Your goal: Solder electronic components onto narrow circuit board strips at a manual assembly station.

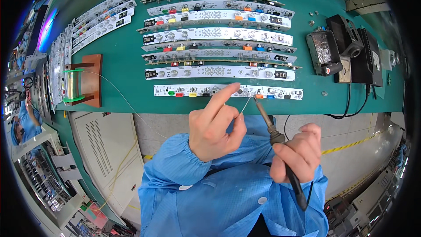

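A long white circuit board (228, 91) with red, yellow, black, orange and blue connectors lies at the near edge of the green bench. My left hand (218, 125) pinches a thin solder wire (246, 105) between thumb and fingers, its index finger stretched out over the board. My right hand (299, 153) grips a soldering iron (280, 138) by its dark handle. The iron's tip and the wire's end come together at the board, close by the orange connector (258, 97). Whether they touch is too small to tell.
Rows of similar boards (219, 36) lie beyond, with more boards (103, 22) at the left. A solder spool (72, 85) sits on a brown stand (97, 81). At the right stand a soldering station (367, 57) and a black container of metallic bits (323, 49). Cables hang over the bench edge.
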The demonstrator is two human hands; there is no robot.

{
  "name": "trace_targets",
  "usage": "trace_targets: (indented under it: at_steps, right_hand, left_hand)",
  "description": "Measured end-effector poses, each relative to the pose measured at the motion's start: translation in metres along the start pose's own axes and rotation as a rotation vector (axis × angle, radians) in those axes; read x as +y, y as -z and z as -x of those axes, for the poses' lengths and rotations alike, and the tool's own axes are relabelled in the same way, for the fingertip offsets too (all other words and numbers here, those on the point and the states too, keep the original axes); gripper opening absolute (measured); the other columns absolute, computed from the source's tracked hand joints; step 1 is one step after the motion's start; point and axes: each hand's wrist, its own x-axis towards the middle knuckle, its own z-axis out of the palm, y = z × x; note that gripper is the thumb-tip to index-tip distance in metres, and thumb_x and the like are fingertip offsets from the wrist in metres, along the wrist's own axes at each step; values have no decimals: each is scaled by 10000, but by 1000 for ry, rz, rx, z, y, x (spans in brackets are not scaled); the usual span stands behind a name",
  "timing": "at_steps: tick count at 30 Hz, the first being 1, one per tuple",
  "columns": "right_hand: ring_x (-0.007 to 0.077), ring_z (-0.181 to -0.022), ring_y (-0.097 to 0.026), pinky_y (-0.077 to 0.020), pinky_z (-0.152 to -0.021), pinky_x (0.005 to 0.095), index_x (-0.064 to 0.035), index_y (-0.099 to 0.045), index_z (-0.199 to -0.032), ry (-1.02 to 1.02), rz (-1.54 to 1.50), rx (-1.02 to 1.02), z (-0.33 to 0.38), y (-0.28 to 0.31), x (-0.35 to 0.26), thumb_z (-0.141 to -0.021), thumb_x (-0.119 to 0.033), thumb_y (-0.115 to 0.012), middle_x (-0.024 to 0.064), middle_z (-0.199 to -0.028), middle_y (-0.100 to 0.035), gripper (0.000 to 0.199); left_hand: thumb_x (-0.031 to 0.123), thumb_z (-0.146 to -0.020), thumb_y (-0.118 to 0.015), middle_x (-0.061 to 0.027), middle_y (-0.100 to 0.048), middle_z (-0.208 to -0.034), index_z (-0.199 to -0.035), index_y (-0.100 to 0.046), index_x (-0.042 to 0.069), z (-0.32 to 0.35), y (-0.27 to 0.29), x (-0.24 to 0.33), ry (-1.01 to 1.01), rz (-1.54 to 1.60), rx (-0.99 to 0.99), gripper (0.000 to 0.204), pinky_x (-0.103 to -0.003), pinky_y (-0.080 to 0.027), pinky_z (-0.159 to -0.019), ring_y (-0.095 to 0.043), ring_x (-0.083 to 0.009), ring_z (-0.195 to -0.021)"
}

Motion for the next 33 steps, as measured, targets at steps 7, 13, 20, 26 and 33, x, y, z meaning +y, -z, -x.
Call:
trace_targets:
  at_steps: [7,13,20,26,33]
  right_hand:
    - [123,-450,-385,-391,-660,326,-112,-696,-740,-9,101,-28,-2,-11,-4,-599,-88,-637,-43,-501,-453,154]
    - [128,-440,-390,-390,-665,332,-100,-691,-764,-8,120,-44,-5,-17,-4,-588,-54,-632,-39,-499,-455,191]
    - [131,-437,-392,-390,-673,330,-91,-688,-772,-4,140,-76,-5,-17,-5,-596,-52,-624,-38,-504,-462,191]
    - [130,-436,-387,-390,-667,331,-87,-687,-769,-3,133,-65,-5,-18,-5,-591,-55,-621,-36,-505,-463,193]
    - [128,-435,-386,-391,-648,333,-84,-687,-761,-16,106,-29,-6,-20,-4,-591,-56,-625,-37,-504,-466,183]
  left_hand:
    - [-34,-658,-658,-193,-654,-1107,-659,-520,34,-4,-2,-2,20,-74,-34,153,-255,-384,-383,-530,-120,-442]
    - [-33,-662,-660,-185,-654,-1099,-667,-522,36,-4,-1,-3,22,-88,-42,154,-269,-402,-386,-560,-145,-458]
    - [-22,-680,-672,-169,-653,-1085,-687,-536,40,-4,-2,-2,11,-110,-46,150,-285,-441,-419,-603,-176,-518]
    - [-8,-692,-687,-129,-652,-1076,-703,-557,45,-5,-2,-1,27,-148,-60,141,-288,-443,-421,-606,-180,-534]
    - [5,-701,-694,-114,-651,-1070,-710,-572,45,-6,-3,-1,24,-150,-57,128,-291,-442,-419,-607,-182,-538]
